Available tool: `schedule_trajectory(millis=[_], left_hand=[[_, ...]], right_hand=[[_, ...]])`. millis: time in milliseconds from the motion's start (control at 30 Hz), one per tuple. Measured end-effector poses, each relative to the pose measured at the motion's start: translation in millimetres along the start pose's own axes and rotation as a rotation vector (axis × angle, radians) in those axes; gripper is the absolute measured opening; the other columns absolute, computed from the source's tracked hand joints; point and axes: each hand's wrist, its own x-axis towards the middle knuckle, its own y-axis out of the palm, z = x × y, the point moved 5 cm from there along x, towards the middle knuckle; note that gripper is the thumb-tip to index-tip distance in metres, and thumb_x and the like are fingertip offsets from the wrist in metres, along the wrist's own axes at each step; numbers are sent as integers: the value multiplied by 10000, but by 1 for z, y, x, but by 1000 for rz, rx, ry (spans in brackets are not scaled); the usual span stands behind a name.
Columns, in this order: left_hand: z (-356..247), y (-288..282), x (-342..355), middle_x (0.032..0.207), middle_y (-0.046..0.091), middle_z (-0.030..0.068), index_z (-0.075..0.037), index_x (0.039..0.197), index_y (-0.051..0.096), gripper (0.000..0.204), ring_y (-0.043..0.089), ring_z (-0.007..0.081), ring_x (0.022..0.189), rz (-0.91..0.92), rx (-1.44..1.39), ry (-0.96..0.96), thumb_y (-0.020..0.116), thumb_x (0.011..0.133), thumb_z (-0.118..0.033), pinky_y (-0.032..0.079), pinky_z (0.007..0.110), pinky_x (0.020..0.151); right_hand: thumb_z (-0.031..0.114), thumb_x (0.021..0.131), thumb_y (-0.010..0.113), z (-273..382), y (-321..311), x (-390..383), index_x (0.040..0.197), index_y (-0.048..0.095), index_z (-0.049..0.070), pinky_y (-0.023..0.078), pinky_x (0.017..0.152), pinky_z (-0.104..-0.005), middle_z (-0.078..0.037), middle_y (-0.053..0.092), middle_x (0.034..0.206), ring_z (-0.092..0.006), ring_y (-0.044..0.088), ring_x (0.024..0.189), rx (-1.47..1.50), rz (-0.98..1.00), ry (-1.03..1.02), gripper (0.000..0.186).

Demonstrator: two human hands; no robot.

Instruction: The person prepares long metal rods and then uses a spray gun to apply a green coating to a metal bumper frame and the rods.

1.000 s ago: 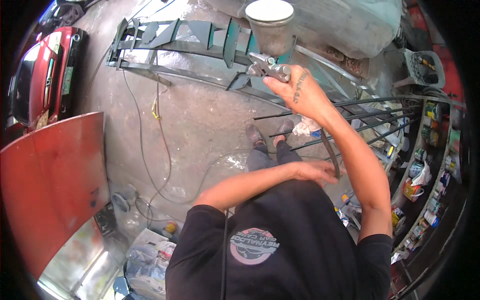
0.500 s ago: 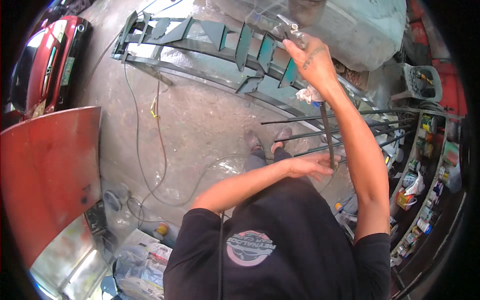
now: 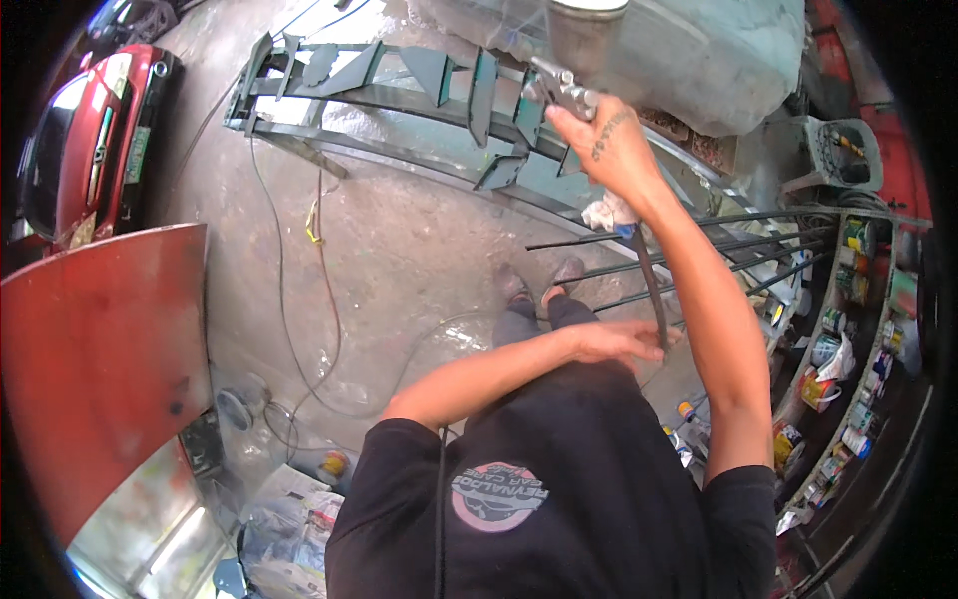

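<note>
My right hand [image 3: 611, 142] is closed on a metal spray gun [image 3: 562, 88], topped by a grey cup [image 3: 587, 32] with a white lid and held above green-grey painted metal pieces [image 3: 427, 75] laid along a metal rack [image 3: 354, 95]. A dark hose [image 3: 649, 280] hangs down behind my right forearm, near a crumpled white cloth [image 3: 607, 212]. My left hand [image 3: 619, 342] is low by my waist, fingers loosely apart beside the hose; whether they touch it is unclear.
A red car [image 3: 100, 150] and red panel [image 3: 100, 369] stand left. Hoses cross the concrete floor [image 3: 399, 240]. Dark rods [image 3: 589, 275] stick out right, beside shelves [image 3: 828, 399] of cans and a grey plastic chair [image 3: 828, 160]. A plastic-covered bulk [image 3: 699, 50] lies beyond the rack.
My right hand with the gun rose along the rack, then dipped slightly and shifted left; it is now higher than a second ago. My left hand stays low by the hose.
</note>
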Motion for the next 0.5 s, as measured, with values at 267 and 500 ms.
schedule_trajectory(millis=[267,500], left_hand=[[-17,11,-13,1577,398,95,-126,1577,369,731,357,243,1456,-90,46,14,694,971,-373,430,456,1078],[15,7,-7,1250,604,94,0,1505,449,722,555,177,1137,84,276,-128,691,973,-423,474,343,935]], right_hand=[[397,933,670,-14,-29,-2,857,656,-36,497,642,-444,-157,617,621,-310,613,594,87,-218,-150,440],[404,936,664,-18,-29,-48,724,589,-17,457,516,-383,-73,533,536,-193,549,460,201,-168,35,478]])
